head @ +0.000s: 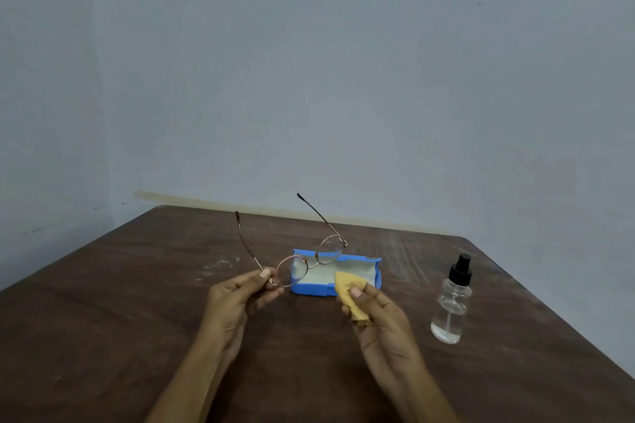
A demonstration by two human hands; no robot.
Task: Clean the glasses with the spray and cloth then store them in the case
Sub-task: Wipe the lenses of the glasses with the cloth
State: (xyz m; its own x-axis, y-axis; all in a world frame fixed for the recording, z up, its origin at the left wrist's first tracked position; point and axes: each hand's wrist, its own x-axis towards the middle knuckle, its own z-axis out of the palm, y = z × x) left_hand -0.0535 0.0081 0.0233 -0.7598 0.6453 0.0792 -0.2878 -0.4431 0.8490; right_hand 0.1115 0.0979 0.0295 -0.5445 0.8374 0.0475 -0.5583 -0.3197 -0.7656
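My left hand (237, 299) pinches thin metal-framed glasses (311, 259) at the left hinge and holds them in the air, temples unfolded and pointing away from me. My right hand (374, 312) grips a small yellow cloth (345, 288) just right of the glasses, apart from the lenses. Behind both hands a blue glasses case (376, 276) lies open on the table, its pale lining showing. A clear spray bottle (450, 306) with a black pump top stands upright to the right of my right hand.
Everything rests on a dark brown wooden table (137, 319) pushed against a pale blue-grey wall. The table's right edge runs diagonally just beyond the spray bottle. Faint white scuffs mark the surface left of the case.
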